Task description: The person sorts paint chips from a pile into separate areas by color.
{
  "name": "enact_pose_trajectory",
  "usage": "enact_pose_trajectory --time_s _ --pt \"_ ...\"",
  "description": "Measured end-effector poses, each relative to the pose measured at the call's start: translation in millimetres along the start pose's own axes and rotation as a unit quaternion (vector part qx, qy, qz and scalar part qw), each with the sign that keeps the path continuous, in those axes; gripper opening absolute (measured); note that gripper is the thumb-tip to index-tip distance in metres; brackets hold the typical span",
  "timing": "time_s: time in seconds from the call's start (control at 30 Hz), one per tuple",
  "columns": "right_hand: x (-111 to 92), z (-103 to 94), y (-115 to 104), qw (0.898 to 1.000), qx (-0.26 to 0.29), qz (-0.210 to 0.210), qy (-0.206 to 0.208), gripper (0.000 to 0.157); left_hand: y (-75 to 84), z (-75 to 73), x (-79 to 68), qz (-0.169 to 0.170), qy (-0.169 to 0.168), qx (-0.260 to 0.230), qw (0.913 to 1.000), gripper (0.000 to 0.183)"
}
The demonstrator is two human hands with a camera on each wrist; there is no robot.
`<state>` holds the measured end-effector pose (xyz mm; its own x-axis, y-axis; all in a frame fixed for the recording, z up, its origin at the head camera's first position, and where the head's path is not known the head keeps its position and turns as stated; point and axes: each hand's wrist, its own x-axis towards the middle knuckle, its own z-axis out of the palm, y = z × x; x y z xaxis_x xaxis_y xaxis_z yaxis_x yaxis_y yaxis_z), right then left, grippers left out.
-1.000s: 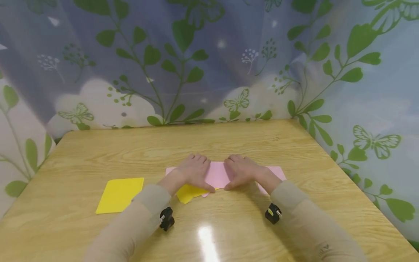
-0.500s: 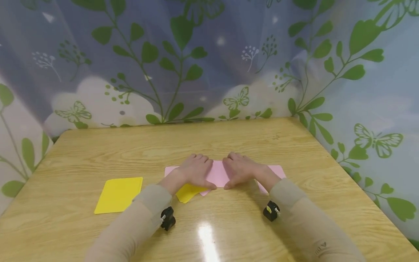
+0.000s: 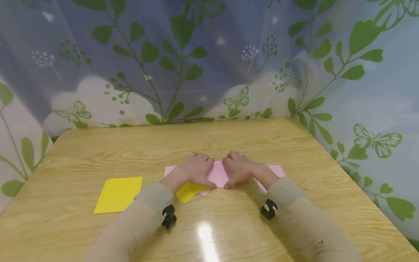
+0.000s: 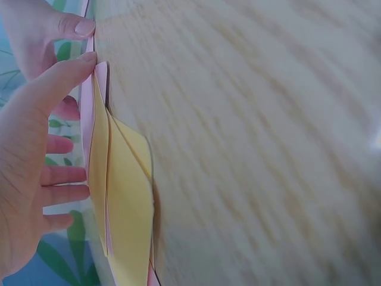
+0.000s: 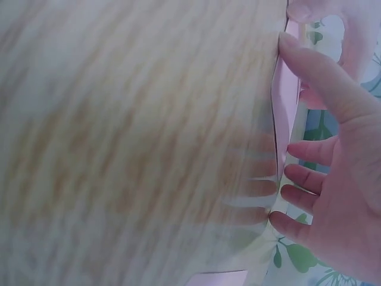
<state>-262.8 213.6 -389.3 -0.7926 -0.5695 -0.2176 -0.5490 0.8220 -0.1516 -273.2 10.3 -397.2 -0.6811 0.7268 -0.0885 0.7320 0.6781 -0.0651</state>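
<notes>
A pink sheet of paper [image 3: 218, 174] lies between my two hands near the middle of the wooden table. My left hand [image 3: 195, 170] spans it, thumb at the near edge and fingers at the far edge. My right hand [image 3: 240, 170] grips it the same way, so the two thumbs point at each other. Under the left hand, a yellow paper flap [image 3: 189, 192] juts toward me; in the left wrist view, layered yellow sheets [image 4: 128, 196] stand slightly apart with pink edges among them. In the right wrist view, the thumb presses the near edge of the pink sheet [image 5: 286, 98].
On the left lies a yellow square sheet [image 3: 118, 194], partly behind the left sleeve [image 3: 137, 211]. More pink paper [image 3: 276, 171] shows beyond the right wrist, and a pink corner [image 3: 169, 170] beyond the left. A leaf-patterned curtain [image 3: 209, 72] hangs behind the wooden table [image 3: 216, 225].
My hands have drawn slightly closer together over the pink sheet, narrowing the pink strip between them. The head view has shifted a little; the yellow square stays in place.
</notes>
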Motion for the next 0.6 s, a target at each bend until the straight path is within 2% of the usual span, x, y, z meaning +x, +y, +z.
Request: enact_pose_trajectory --time_s 0.6 --pt "0.2 -0.3 -2.3 1.000 0.008 0.004 0.006 0.099 -2.3 7.2 5.1 -0.014 0.017 -0.018 0.9996 0.088"
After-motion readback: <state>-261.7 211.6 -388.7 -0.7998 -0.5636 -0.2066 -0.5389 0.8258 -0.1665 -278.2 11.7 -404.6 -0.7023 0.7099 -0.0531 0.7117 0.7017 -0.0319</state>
